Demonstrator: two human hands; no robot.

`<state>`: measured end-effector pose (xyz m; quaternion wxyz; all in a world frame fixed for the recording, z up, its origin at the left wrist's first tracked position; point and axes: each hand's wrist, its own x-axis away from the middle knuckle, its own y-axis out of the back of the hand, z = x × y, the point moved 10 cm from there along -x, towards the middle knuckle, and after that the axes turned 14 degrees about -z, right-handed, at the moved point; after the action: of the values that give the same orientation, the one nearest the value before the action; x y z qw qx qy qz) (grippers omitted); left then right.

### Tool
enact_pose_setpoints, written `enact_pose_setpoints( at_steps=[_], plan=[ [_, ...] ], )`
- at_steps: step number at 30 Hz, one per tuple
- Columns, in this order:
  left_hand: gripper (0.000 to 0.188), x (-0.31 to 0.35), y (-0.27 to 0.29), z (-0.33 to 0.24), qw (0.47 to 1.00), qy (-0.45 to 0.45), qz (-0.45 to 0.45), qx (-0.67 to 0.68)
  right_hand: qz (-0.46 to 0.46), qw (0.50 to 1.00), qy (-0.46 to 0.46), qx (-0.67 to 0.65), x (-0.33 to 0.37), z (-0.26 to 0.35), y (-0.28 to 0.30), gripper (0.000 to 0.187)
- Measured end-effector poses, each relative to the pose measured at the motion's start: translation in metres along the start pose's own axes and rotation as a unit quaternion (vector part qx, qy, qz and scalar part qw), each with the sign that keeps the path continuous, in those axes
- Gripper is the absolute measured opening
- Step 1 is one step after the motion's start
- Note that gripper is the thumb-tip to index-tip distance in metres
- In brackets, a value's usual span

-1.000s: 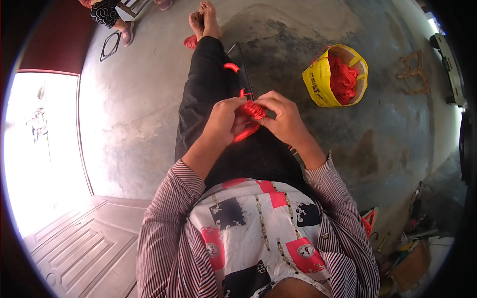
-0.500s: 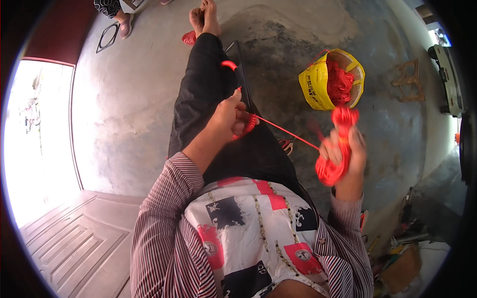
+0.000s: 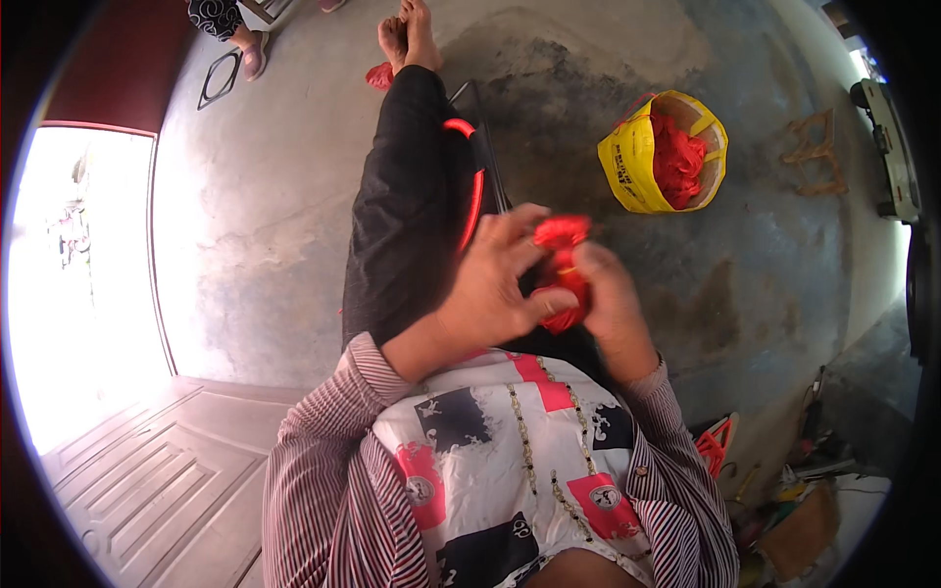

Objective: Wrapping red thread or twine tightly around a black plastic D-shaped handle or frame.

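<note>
A hank of red cord [image 3: 562, 235], bound at its middle with a thin yellowish band, is held between both hands just beyond my lap. Around its right side my right hand [image 3: 616, 299] is closed, blurred by motion. My left hand [image 3: 495, 284] is at its left, the thumb across the hank's lower part and the fingers curled by its upper end. Beside my black-trousered leg a red curved length [image 3: 473, 211] runs along a dark metal frame [image 3: 485, 147]. A yellow bag [image 3: 627, 162] stands open to the right, with red cord [image 3: 676, 162] heaped inside.
Something red [image 3: 379, 76] lies on the floor by my bare feet. Another person's foot [image 3: 255, 56] is at the upper left. A wooden frame [image 3: 816, 152] lies toward the right wall. Red-handled objects [image 3: 718, 444] and clutter [image 3: 804, 529] are at the lower right.
My right hand has brought the hank left and down to meet my left hand. The strand stretched between the hands no longer shows. My left hand has moved down and right onto the hank.
</note>
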<state>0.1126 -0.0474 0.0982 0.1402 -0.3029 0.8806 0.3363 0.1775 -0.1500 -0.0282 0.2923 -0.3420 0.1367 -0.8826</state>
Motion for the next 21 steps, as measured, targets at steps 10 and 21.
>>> enact_pose_setpoints(
  at_steps=[10,21],
  plan=[
    [0.032,-0.024,0.061,0.079,0.992,0.090,-0.082,0.024,0.126,0.990,-0.005,0.069,-0.057,0.027,-0.029,0.032],
    [0.044,0.008,0.002,0.139,0.970,0.216,-0.013,-0.115,0.056,0.811,0.299,0.499,-0.078,0.029,-0.050,0.027]
  ],
)
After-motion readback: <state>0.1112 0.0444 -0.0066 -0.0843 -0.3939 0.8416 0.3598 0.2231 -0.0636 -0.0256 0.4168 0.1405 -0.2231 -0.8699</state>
